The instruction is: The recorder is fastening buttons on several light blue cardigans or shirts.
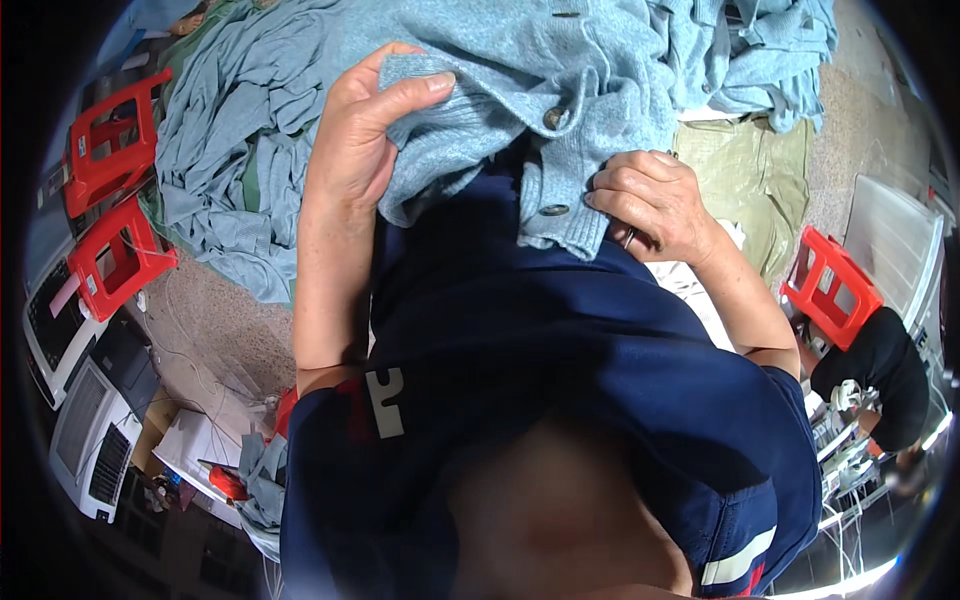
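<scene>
A light blue knit cardigan with dark buttons lies over my lap and the pile in front of me. My left hand pinches its ribbed edge, thumb on top, fingers hidden behind the knit. One button shows on the front band between my hands, and another sits lower down near the band's end. At that lower end my right hand is closed against the band's edge, fingers curled. A small shiny metal piece shows under those fingers; its kind I cannot make out.
More light blue knitwear is heaped at the far left and far right. An olive plastic sheet lies right of my right hand. Red stools stand at the left, another red stool at the right. A person in black is beyond it.
</scene>
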`<state>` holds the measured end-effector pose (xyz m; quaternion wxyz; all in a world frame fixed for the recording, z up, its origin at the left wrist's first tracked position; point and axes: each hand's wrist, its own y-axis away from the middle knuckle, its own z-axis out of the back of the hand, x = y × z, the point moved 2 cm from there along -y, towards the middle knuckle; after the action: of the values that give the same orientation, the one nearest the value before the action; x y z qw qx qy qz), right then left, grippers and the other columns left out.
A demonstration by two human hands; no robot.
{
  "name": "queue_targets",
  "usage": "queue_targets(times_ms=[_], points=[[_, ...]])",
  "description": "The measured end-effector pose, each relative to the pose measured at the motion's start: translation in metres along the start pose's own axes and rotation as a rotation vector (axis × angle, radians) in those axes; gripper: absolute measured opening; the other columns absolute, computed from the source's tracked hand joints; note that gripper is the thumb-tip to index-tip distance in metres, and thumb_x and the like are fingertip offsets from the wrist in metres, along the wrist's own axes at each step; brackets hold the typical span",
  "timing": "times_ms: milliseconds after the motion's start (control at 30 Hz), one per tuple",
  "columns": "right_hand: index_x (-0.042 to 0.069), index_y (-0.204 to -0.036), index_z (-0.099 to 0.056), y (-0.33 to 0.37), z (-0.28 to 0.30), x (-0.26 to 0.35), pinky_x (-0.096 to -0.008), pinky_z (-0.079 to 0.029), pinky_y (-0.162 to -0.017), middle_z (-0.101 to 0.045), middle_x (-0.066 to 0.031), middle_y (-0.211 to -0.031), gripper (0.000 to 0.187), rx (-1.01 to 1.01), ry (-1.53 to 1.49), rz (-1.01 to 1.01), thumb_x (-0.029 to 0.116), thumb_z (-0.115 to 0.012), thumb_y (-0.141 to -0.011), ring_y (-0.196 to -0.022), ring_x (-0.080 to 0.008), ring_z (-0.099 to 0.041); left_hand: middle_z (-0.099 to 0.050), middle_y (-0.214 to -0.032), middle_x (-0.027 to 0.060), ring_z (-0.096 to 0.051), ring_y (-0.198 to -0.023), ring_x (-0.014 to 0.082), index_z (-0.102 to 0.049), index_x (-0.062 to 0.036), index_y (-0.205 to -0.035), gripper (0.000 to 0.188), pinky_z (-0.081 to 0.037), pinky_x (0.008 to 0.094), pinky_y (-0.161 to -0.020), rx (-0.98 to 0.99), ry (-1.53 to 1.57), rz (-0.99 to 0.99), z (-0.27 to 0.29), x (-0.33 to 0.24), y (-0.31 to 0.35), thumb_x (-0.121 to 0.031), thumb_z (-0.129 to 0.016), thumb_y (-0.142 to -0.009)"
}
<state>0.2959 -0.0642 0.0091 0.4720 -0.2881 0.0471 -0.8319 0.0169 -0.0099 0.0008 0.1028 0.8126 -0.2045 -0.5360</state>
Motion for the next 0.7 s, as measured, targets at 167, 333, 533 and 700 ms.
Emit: queue_targets(times_ms=[167,333,533,700], points=[[0.012,-0.1,-0.062,0.0,-0.001,0.009,-0.0324,-0.046,-0.056,-0.057,-0.0011,-0.069,0.021,0.095,-0.218,-0.197,0.02,-0.063,-0.08,-0.062,-0.0192,-0.059,-0.07,-0.087,0.0086,-0.065,-0.085,0.0142,-0.063,0.0003,-0.102,0.028,-0.046,0.0261,-0.086,0.024,-0.077,0.008,-0.008,-0.002,0.004,-0.006,-0.072,-0.077],[0.008,-0.09,-0.063,-0.011,-0.007,0.014,-0.0302,-0.048,-0.054,-0.062,-0.0015,-0.081,0.02,0.012,-0.167,-0.085,0.005,-0.065,-0.07,-0.066,-0.0187,-0.061,-0.07,-0.085,0.0086,-0.066,-0.08,0.0135,-0.066,0.0011,-0.101,0.025,-0.049,0.0247,-0.081,0.066,-0.044,0.044,-0.014,0.001,0.007,-0.006,-0.073,-0.077],[0.009,-0.081,-0.063,-0.033,0.004,0.018,-0.0219,-0.037,-0.048,-0.063,-0.0011,-0.079,0.014,-0.394,0.059,0.13,0.006,-0.072,-0.07,-0.064,-0.0112,-0.06,-0.069,-0.084,0.0042,-0.063,-0.075,0.0091,-0.068,-0.0001,-0.097,0.02,-0.049,0.0213,-0.072,0.118,-0.157,0.117,-0.048,-0.011,0.024,-0.01,-0.074,-0.081],[0.008,-0.088,-0.064,-0.037,-0.002,0.008,-0.0225,-0.038,-0.048,-0.063,-0.0015,-0.081,0.02,-0.389,0.062,0.198,0.009,-0.073,-0.071,-0.063,-0.0112,-0.058,-0.065,-0.079,-0.0006,-0.053,-0.073,0.0031,-0.068,0.0015,-0.095,0.019,-0.044,0.0203,-0.066,0.262,-0.383,0.029,-0.062,0.003,0.024,-0.016,-0.07,-0.086]])
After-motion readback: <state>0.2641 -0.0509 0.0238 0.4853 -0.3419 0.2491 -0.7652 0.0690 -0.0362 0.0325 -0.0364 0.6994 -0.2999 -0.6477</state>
